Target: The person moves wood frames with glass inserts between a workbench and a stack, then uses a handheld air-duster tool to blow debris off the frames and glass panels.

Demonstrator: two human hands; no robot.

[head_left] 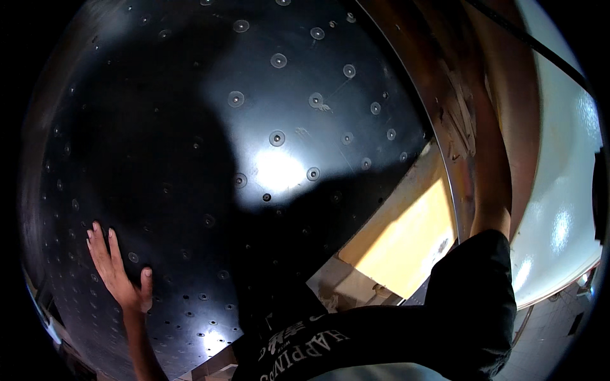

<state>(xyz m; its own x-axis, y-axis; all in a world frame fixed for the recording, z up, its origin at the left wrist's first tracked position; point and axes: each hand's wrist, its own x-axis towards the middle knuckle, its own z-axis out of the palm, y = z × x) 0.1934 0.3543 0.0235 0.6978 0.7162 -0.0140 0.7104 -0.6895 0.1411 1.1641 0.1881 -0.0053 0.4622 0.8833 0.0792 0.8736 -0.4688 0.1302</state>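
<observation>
Black shirt (394,330), nearest the camera, spans the bottom of the frame. Dark panel (213,155), glossy and studded with round fasteners, fills the left and centre, with glare at mid-frame. At lower left, the left hand (122,279) lies against it, fingers extended and thumb apart. Right forearm (492,213) rises at right; the right hand's fingers cannot be made out. Surroundings: yellow board (403,238), lower centre-right; pale panel (565,159), far right; tiled floor (534,346), lower right.

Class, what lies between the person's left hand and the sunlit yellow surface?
The head view shows the curved black panel there, dotted with round studs and largely in shadow.
</observation>
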